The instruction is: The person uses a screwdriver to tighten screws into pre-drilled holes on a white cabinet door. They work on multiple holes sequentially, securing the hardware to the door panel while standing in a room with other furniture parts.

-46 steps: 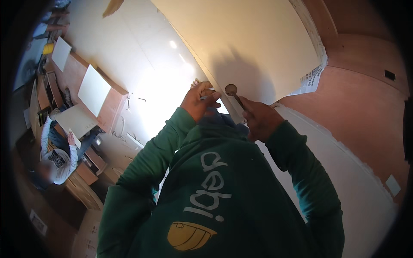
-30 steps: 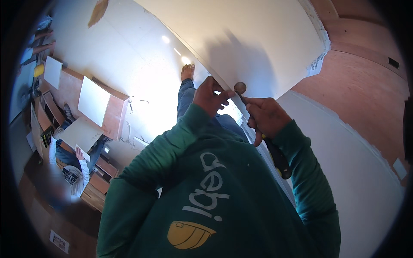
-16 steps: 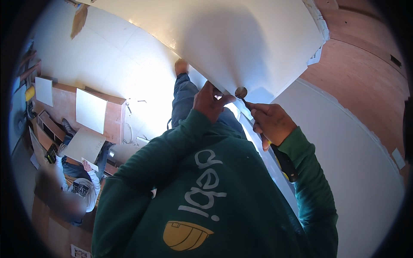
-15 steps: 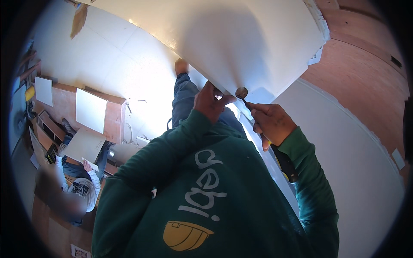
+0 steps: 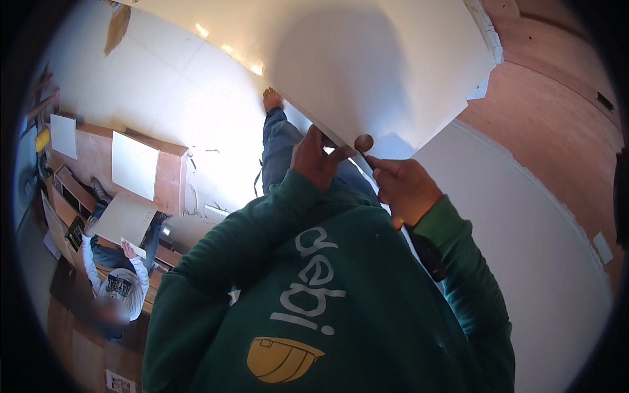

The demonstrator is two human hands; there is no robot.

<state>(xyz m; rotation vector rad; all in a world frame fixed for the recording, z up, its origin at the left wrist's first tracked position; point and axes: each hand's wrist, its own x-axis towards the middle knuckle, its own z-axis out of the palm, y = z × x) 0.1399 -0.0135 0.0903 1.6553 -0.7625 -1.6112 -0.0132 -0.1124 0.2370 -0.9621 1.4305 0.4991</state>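
My right hand [image 5: 407, 191] is closed round a hammer with a dark handle [image 5: 427, 254]. The round hammer head [image 5: 363, 142] is close to the near edge of a large white board [image 5: 347, 72]. Just left of the head, my left hand [image 5: 318, 158] is at that same edge, its thumb stretched toward the hammer and its other fingers curled against the board. Part of those fingers is hidden, so anything small between them cannot be made out.
A person [image 5: 121, 285] sits at the lower left, holding a pale panel [image 5: 124, 223]. Behind them stands a wooden cabinet [image 5: 171, 180] with white panels leaning on it. Reddish wooden boards [image 5: 557, 98] and another white sheet [image 5: 498, 216] lie on the right. My bare foot [image 5: 272, 99] is beside the board.
The hammer head has moved slightly left and down, closer to the board's edge and my left thumb. My right hand has shifted a little left with it. My left hand has barely moved.
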